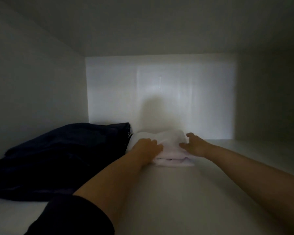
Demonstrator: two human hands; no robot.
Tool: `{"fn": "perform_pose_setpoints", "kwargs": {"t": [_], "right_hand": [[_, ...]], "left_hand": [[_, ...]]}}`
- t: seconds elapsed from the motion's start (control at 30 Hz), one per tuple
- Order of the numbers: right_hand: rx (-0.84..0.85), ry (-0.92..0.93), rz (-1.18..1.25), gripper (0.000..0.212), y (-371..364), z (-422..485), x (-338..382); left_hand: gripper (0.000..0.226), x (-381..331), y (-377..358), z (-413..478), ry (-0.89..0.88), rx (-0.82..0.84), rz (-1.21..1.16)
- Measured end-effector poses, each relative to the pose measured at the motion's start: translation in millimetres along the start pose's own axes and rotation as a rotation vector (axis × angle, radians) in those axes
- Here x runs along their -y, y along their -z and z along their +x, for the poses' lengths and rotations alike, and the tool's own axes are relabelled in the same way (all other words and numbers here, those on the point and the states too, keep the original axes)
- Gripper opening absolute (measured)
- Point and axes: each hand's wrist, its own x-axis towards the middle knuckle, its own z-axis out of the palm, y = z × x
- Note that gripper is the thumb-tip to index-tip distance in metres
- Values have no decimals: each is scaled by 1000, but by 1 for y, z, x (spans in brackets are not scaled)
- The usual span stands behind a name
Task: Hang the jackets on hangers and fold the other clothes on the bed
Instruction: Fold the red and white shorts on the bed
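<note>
Sleeved left grip point(147, 146), right grip point(194, 143) — both uncurled — touch white garment point(170, 141).

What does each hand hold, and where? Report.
The folded white garment: left hand lies on its left side, grip unclear; right hand touches its right side, fingers spread.

In front of you: a plain white cloth point(171, 161) with a faint lilac edge, a plain navy pile point(58, 158), a white shelf point(176, 200), your dark sleeve point(71, 217).
</note>
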Motion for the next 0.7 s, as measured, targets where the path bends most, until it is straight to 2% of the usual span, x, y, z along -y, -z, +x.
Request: {"fn": "perform_pose_setpoints", "kwargs": {"t": [0.07, 0.1, 0.17, 0.2, 0.33, 0.5, 0.7], "right_hand": [[14, 222, -92, 69, -8, 18, 8], [90, 288, -196, 73, -13, 26, 11], [280, 314, -430, 84, -31, 42, 9], [313, 290, -502, 86, -41, 50, 5], [63, 313, -520, 65, -70, 68, -14], [18, 298, -457, 59, -76, 79, -18], [-43, 372, -579, 55, -67, 67, -12]], "left_hand": [[45, 8, -6, 17, 21, 5, 23], [46, 9, -10, 24, 40, 22, -4], [47, 10, -20, 36, 107, 44, -71], [46, 10, -25, 39, 152, 39, -99], [43, 16, -47, 44, 300, -35, -164], [62, 19, -63, 40, 346, -109, -227], [63, 10, -51, 31, 369, -6, -226]]}}
